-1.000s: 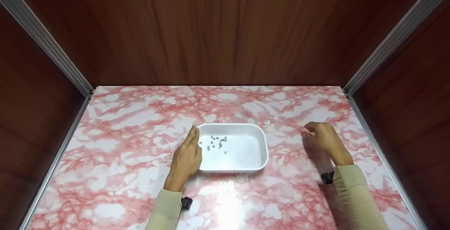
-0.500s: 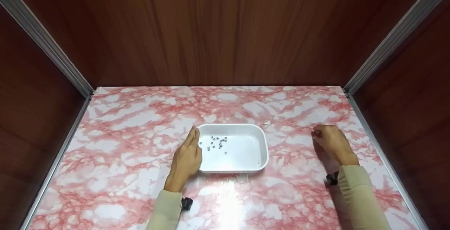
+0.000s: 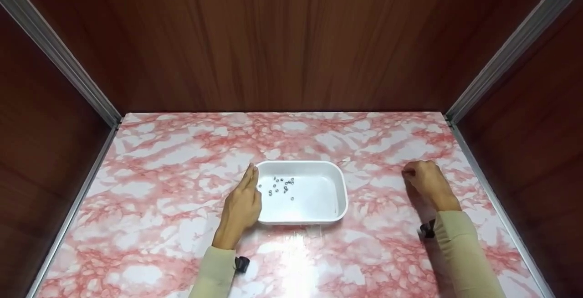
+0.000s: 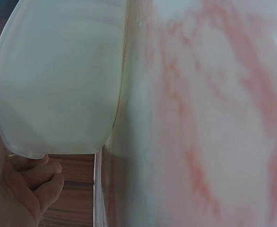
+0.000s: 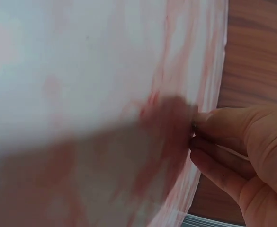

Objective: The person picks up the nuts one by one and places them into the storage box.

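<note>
A white rectangular tray (image 3: 314,197) sits on the table, with several tiny dark metallic rings (image 3: 285,187) scattered over the left half of its floor. My left hand (image 3: 241,204) grips the tray's left end; the left wrist view shows bent fingers (image 4: 43,182) against the outside of the tray wall (image 4: 62,85). Well to the right of the tray, my right hand (image 3: 428,182) is low over the table. In the right wrist view, its thumb and fingertips pinch a tiny dark piece (image 5: 194,125), mostly hidden by the fingers.
The tabletop (image 3: 182,225) has a red-and-white marbled surface. Brown wood-grain panels (image 3: 291,43) enclose it at the back and both sides, with grey metal strips (image 3: 59,47) along the corners. A small pale speck (image 3: 346,159) lies beyond the tray's right corner.
My right hand has moved a little to the right, and its fingertips have drawn together. My left hand and the tray stay in place.
</note>
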Demonstrator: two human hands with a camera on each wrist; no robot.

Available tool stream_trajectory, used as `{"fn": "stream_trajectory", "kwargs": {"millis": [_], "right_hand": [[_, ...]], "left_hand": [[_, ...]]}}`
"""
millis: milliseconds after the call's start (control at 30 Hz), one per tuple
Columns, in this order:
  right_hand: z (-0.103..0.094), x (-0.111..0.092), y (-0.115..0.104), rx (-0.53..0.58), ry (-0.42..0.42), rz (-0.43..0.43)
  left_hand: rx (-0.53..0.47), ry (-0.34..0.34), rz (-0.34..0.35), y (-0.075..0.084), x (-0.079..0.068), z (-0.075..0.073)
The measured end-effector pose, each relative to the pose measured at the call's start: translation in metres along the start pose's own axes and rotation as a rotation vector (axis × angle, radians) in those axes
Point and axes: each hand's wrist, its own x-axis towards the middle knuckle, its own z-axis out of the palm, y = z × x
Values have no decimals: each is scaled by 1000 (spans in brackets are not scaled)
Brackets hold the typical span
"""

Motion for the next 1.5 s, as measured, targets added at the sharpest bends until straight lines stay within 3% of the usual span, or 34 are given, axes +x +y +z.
{"fn": "stream_trajectory", "kwargs": {"millis": [167,567,1300,1500], "right_hand": [[1,1,-2,-55,8,-25],[6,1,-3,-108,67,-80],[5,-2,-9,-95,30,-74],[5,-3,-12,-66,88,-90]], "left_hand": [[3,12,11,-1,0,0],[-45,-43,-14,1,-1,-1],[7,-7,10,1,0,0],[3,-4,15,1,-1,0]]}}
